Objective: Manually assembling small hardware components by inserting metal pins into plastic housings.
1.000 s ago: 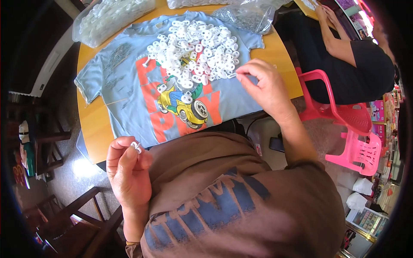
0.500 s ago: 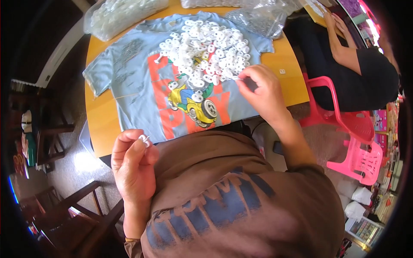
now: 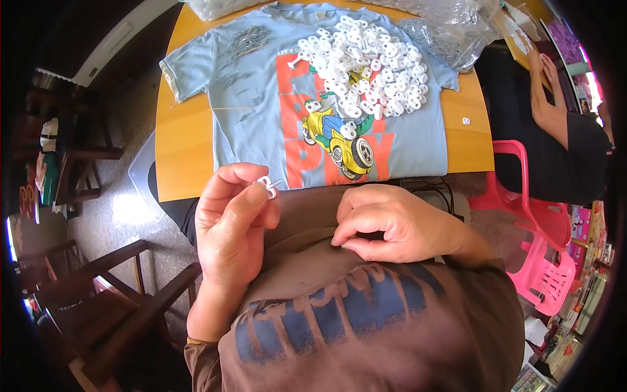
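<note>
My left hand (image 3: pixel 228 222) is raised above my lap, thumb and fingers pinching a small white two-holed plastic piece (image 3: pixel 264 186). A thin metal screw (image 3: pixel 275 183) sticks out from that piece toward the right. To its right, my right hand (image 3: pixel 392 225) is closed in front of my belly, with thumb and index fingertips together. Whatever lies between them, if anything, cannot be made out. On a light blue printed T-shirt (image 3: pixel 251 140) spread over the table, a heap of similar white plastic pieces (image 3: pixel 372 65) lies beyond my hands. Thin metal screws (image 3: pixel 247 43) are piled on its left.
The shirt covers much of the wooden table (image 3: pixel 184 163). One white piece (image 3: pixel 466 121) sits apart at the right. Behind the heap lies a clear plastic bag (image 3: pixel 450 46). A person in dark clothes (image 3: pixel 542 144) sits at the right by a pink chair (image 3: pixel 513 176).
My right hand has come back from the heap's near edge toward my belly. My left hand has risen slightly, still gripping the white piece. The view has shifted, moving the table rightward.
</note>
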`<state>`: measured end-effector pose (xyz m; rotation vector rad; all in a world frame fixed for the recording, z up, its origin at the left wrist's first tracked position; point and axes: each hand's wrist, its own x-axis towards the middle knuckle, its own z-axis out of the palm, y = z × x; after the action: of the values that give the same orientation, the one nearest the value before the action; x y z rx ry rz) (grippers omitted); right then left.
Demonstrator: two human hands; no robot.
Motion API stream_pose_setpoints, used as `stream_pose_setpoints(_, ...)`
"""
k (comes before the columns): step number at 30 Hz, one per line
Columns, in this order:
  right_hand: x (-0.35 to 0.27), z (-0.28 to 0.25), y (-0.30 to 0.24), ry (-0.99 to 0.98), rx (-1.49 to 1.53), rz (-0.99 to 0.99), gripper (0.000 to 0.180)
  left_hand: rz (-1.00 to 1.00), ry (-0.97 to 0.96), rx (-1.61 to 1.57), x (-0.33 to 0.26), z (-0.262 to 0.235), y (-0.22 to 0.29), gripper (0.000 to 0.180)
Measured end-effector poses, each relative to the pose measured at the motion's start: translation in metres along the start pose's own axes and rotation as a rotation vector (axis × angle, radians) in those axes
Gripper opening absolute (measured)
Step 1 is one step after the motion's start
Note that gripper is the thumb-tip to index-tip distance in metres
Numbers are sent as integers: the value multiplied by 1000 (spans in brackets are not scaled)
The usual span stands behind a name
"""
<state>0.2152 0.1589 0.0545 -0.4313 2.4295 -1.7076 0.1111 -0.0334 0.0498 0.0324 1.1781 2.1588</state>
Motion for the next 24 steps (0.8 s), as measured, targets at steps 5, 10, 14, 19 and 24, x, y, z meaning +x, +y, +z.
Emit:
stream_pose_setpoints(5,-6,-1,7,-15,17,-48,15,-4,-9,1,0,-1,0,13)
stream_pose_setpoints(10,-6,3,5,160,10,162,18,-10,-7,1,0,-1,-2,13)
stream_pose_setpoints(14,3,8,7,387,101,179,21,-9,-23,-4,-1,1,-1,14)
stream_pose_setpoints(19,29,13,-2,411,340,116,23,-23,-65,-51,-4,7,2,13)
stream_pose_setpoints(24,53,27,5,595,376,-116,16,13,-168,-133,-4,4,4,13)
